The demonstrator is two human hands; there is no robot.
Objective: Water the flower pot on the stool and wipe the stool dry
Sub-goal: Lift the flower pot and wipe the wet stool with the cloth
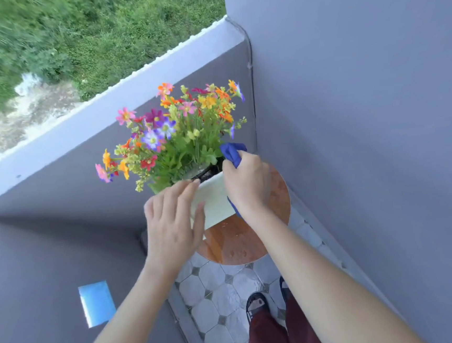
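A white square flower pot [213, 199] full of colourful flowers [172, 132] stands on a round brown wooden stool [239, 241] in a balcony corner. Water drops and a wet sheen show on the stool's front. My left hand [172, 222] lies flat against the pot's left side, fingers spread. My right hand [245, 183] presses on the pot's right rim and grips a blue cloth [232, 151], whose ends stick out above and below the fist.
Grey walls close in on the right [364, 104] and left, with a low parapet [104, 108] behind the flowers and grass beyond. The tiled floor [220, 303] below looks wet. My sandalled feet [255, 305] stand near the stool.
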